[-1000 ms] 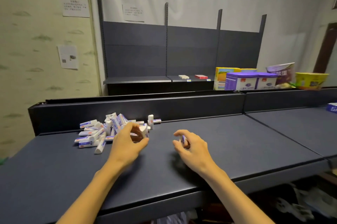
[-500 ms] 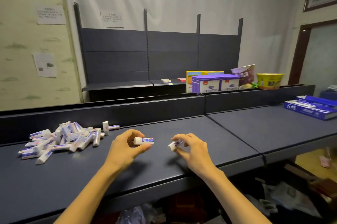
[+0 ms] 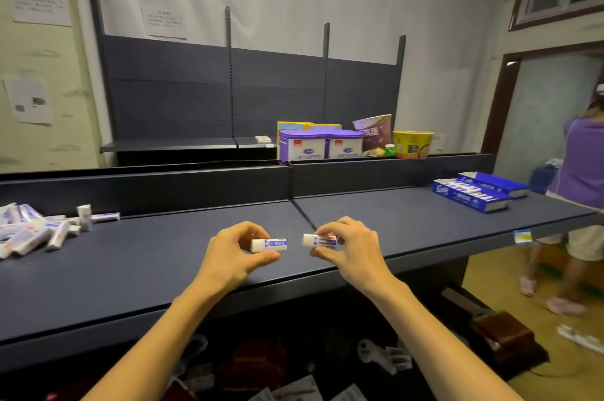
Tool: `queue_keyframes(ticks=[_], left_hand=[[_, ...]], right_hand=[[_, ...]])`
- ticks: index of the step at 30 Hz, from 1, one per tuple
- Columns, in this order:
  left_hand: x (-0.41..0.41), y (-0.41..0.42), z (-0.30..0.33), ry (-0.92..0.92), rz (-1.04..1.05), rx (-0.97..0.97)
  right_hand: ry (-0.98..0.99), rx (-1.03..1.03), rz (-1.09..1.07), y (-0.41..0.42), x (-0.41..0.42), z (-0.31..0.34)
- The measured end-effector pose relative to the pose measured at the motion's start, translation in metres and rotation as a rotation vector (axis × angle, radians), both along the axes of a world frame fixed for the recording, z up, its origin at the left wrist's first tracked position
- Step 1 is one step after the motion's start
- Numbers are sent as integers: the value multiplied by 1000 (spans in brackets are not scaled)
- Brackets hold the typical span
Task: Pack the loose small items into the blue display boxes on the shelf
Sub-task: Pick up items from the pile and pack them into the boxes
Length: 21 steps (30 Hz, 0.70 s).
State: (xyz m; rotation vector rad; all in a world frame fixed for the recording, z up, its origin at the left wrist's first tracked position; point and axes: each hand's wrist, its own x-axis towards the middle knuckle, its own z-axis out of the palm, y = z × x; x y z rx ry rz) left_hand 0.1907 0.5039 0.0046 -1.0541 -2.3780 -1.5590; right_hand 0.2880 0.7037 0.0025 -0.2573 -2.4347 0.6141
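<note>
Now the left hand [image 3: 233,253] pinches a small white rectangular block [image 3: 268,244] with a blue printed sleeve, and the right hand [image 3: 351,248] pinches its twin [image 3: 318,240], both above the matte dark shelf [image 3: 163,257]. More blocks lie heaped [image 3: 36,230] far left. Two long blue cardboard display boxes [image 3: 474,193] sit far right on the shelf.
</note>
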Motion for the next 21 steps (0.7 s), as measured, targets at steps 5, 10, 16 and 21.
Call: queue_keyframes(ticks=[5,10,16,21], left_hand=[[16,61,7,8,-49,-16],[19,120,5,29,-112,-33],[10,196,-3,51,-168,-17],[-11,262,-7,72,-201,-17]], right_hand=[[16,0,-53,51,27,6],[6,-24,-94,99,38,1],[-13,-37,-133,174,38,-6],[-39,-20,-131,240,24,-6]])
